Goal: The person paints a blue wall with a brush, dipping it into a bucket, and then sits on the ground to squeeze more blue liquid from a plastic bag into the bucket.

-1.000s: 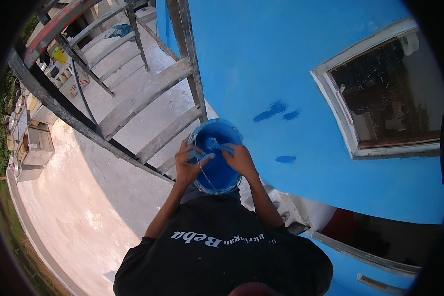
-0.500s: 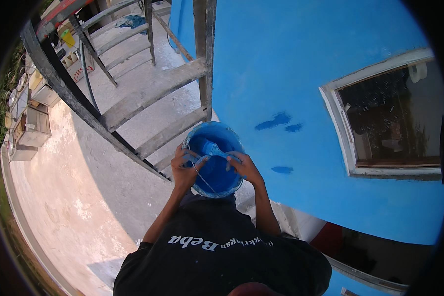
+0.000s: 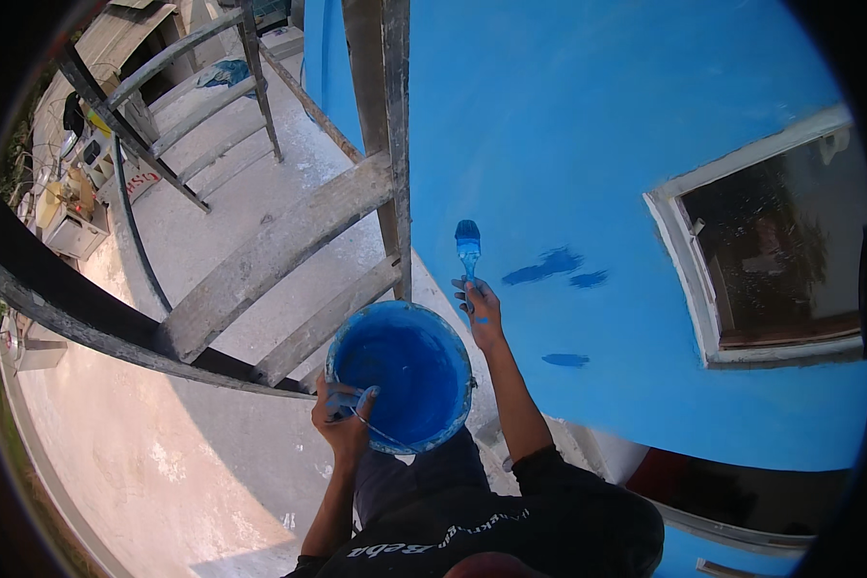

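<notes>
Nearest is the dark shirt (image 3: 549,520) of the person, with dark trousers (image 3: 424,482) below it. Just ahead of the trousers is a round bucket (image 3: 464,385), its inside coated in blue paint. The left hand (image 3: 342,422) is curled on the bucket's left edge, pinching the rim, with the wire handle (image 3: 387,438) running out from by its paint-smeared thumb. The right hand (image 3: 482,310), beyond the rim on the right, pinches a brush (image 3: 467,249) by its handle; the blue-loaded bristles point away from the person, in front of the light-blue wall (image 3: 549,125). Whether they touch it, I cannot tell. Right of the brush, darker blue patches (image 3: 546,267) mark the wall. A paint-spattered ladder (image 3: 289,252) stands left of the bucket, over the pale floor (image 3: 135,385). Farther right sits a white-framed window (image 3: 771,241); far off on the left lies a bluish cloth (image 3: 225,73).
</notes>
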`<state>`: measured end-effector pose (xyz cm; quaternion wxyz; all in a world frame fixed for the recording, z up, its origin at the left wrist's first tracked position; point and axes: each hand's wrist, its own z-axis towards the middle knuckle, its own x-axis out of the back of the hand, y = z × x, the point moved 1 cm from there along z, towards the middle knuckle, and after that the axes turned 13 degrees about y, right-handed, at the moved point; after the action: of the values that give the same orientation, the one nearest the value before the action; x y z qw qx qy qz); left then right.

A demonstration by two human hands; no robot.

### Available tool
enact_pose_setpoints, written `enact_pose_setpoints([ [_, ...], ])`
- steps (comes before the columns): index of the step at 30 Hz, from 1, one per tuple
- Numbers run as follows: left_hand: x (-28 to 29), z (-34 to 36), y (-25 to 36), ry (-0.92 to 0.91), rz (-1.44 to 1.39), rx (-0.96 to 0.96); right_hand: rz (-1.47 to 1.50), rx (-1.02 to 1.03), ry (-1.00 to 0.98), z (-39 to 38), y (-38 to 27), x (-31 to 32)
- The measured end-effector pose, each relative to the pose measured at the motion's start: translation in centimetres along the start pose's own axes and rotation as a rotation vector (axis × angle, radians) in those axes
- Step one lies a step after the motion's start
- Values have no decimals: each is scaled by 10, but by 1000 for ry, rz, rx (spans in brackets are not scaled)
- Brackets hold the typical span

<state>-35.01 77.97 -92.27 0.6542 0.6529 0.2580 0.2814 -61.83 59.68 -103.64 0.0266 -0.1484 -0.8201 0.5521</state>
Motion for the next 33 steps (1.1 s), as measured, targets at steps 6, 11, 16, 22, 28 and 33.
enact_pose_setpoints([
  [6,11,-22,-59,51,116,-8,187,-174,47,134,123,-37],
  [11,10,-34,-85,151,157,72,330,-290,150,207,190,-51],
  [16,-1,-34,-127,132,184,75,420,-275,235,250,225,-47],
  [22,-11,-26,-172,102,187,103,368,-181,268,277,221,-46],
  [28,-15,-22,-192,65,245,120,273,223,216,270,205,-64],
  [33,-24,-19,-188,69,243,200,333,-39,322,284,222,-59],
])
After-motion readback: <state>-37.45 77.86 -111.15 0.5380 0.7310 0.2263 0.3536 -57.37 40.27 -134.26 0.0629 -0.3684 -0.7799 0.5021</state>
